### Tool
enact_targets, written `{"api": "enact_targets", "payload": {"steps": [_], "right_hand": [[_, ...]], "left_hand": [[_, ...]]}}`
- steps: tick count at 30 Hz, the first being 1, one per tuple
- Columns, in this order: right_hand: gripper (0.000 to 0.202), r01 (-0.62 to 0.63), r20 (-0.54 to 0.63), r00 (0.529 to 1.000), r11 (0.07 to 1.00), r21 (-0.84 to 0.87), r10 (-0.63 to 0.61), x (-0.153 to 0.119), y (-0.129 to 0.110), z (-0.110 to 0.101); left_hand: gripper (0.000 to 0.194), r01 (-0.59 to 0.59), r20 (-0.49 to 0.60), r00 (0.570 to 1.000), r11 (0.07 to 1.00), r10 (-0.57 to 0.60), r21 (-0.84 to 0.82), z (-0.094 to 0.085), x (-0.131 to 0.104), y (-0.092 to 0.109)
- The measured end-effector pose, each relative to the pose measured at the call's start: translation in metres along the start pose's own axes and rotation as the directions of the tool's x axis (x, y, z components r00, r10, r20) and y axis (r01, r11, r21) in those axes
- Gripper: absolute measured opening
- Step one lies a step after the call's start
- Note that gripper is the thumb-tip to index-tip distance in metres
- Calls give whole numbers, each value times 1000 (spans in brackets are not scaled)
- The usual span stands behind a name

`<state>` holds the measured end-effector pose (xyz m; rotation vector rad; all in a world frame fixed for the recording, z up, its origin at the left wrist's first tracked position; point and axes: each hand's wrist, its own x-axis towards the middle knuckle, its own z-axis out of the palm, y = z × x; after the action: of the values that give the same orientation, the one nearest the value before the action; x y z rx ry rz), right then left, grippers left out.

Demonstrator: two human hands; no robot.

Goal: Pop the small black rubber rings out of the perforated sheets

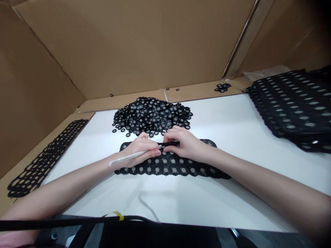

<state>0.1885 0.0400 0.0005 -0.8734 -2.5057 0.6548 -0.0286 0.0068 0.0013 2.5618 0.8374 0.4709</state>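
Observation:
A black sheet with rows of pale round discs [165, 168] lies flat on the white board. My left hand [143, 150] is closed round a slim white pen-like tool [126, 158], whose tip reaches the sheet's upper part near my right fingers. My right hand [184, 143] rests over the sheet, thumb and fingers pinching its raised dark edge. Exactly what lies between those fingertips is partly hidden. Just beyond both hands is a heap of small black rings with grey centres [152, 115], with some loose ones along its near side.
Another holed black sheet [49, 155] lies on cardboard at the left. A thick stack of similar disc sheets [294, 103] covers the right side. Several loose rings [222, 88] sit at the back. Cardboard walls [144, 44] enclose the board; a black cable [77, 222] crosses the near edge.

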Motion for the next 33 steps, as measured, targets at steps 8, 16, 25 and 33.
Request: {"api": "enact_targets", "payload": {"steps": [8,16,25,33], "right_hand": [[18,-20,-20,1000,1000,8,21,0,-3,2],[20,-43,-8,999,999,30,43,-1,-4,2],[22,-30,-20,999,999,35,31,-1,-5,4],[25,8,-51,999,999,41,-6,0,-3,7]], "left_hand": [[50,6,26,1000,1000,-6,-1,-3,-1,2],[48,-14,13,1000,1000,15,-22,-3,-1,2],[46,-8,24,1000,1000,9,-18,-3,1,3],[44,-65,9,998,992,64,106,0,4,7]]}}
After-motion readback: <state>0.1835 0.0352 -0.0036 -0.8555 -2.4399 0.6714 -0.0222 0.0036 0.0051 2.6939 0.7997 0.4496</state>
